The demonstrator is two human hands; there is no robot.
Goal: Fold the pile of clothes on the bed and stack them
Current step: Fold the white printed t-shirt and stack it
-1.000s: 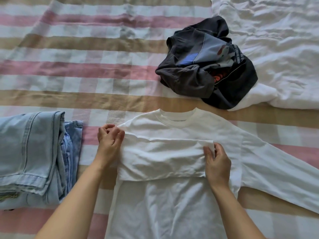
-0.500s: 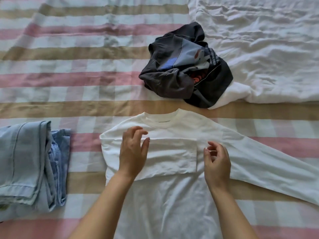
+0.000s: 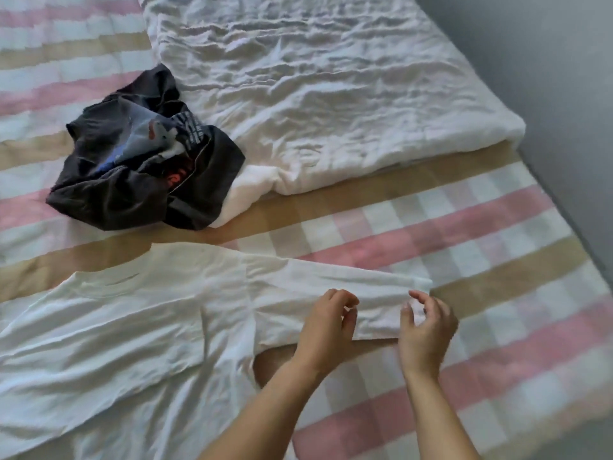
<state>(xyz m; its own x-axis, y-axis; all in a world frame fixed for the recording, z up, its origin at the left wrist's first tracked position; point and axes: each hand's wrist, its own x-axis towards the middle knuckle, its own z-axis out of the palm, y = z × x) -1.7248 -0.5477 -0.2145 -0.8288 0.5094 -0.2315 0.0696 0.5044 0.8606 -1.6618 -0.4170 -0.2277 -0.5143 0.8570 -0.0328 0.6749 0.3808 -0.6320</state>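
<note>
On the striped bed [image 3: 431,234], I see both hands [image 3: 326,330] [image 3: 426,330] over the white shirt's [image 3: 132,343] sleeve [image 3: 331,283], fingers curled, grip unclear.

Two hands are in view, the left hand [image 3: 326,330] and the right hand [image 3: 426,330], side by side. One white long-sleeved shirt [image 3: 132,343] lies under and left of them. One dark crumpled garment [image 3: 132,180] sits well beyond them to the left. One white rumpled duvet [image 3: 315,94] lies beyond them, on one striped bed [image 3: 464,234].
</note>
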